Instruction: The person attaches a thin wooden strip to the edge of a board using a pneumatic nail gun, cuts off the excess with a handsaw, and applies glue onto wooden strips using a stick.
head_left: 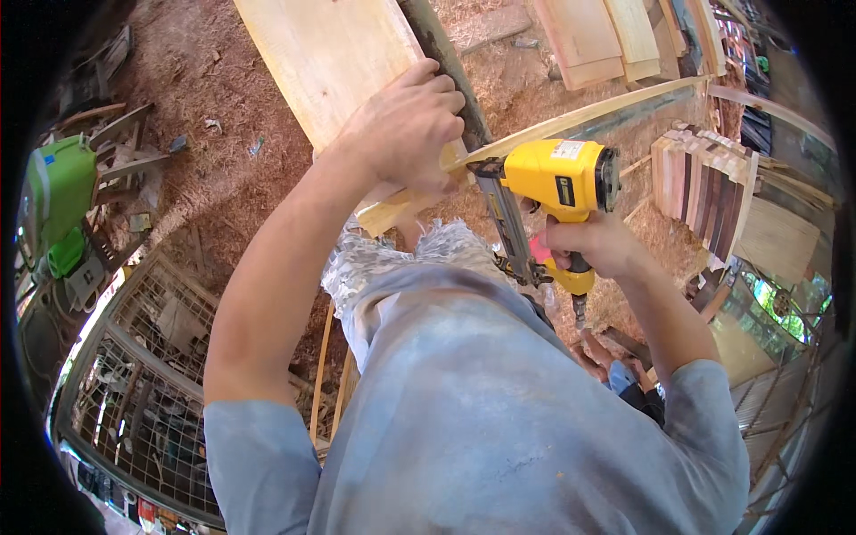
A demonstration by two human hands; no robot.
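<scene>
My left hand [410, 120] is closed around the edges of a pale wide board [330, 53], where a narrower wooden strip [544, 127] crosses it at a slant. My right hand [580, 245] grips a yellow nail gun [553, 174], whose black nose is at the strip beside my left fingers; whether it touches is hard to tell. Below that hand a second yellow tool [580, 278], apparently a drill, is partly visible with its tip pointing down.
Stacked striped wood blocks [700, 187] and planks [584, 40] lie right and back. Sawdust covers the ground [214, 169]. At left are a green plastic object [58, 196] and a wire-mesh frame [134, 392]. Part of a person [629, 383] shows low at right.
</scene>
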